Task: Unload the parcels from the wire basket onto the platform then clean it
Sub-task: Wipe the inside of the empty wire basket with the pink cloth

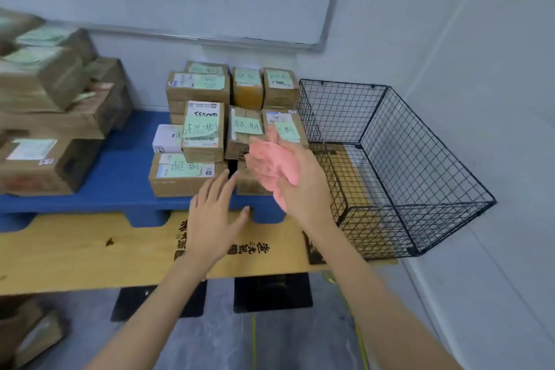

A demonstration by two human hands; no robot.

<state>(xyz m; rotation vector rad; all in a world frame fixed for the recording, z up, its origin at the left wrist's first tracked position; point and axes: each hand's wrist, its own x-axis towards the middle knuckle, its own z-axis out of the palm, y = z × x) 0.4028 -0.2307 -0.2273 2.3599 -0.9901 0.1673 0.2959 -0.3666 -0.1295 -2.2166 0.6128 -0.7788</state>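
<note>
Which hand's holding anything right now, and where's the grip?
Right hand holds the pink cloth, bunched against its palm; the exact grip is blurred. Left hand is open and holds nothing.

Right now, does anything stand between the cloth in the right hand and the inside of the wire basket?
Nothing visible does. The right hand holds the pink cloth just left of the wire basket, which is open-topped and holds no parcels.
</note>
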